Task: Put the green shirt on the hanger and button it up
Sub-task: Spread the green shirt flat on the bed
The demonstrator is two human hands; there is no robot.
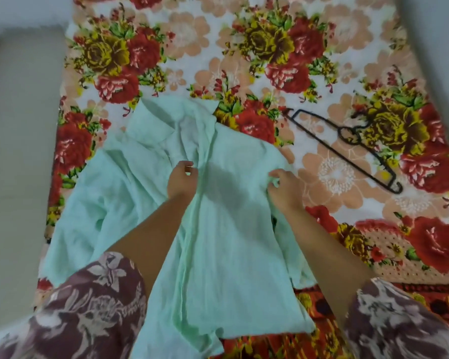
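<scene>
Both forearms reach forward, wrists bent down, patterned sleeves (pixel 94 301) pushed above the elbows. Left hand (pixel 181 181): fingers curled together, pinching a raised fold of the green shirt (pixel 218 242). Right hand (pixel 283 189): fingers curled, gripping the shirt's edge.

The shirt is thin, pale mint cloth, creased, spread flat under both hands, with its collar (pixel 151 125) beyond the left fingertips.

1 black hanger (pixel 340 151), thin and angular, lies beyond and outward of the right fingers, apart from the shirt. Everything lies on a floral bedsheet (pixel 192 47) with red and peach blooms.
</scene>
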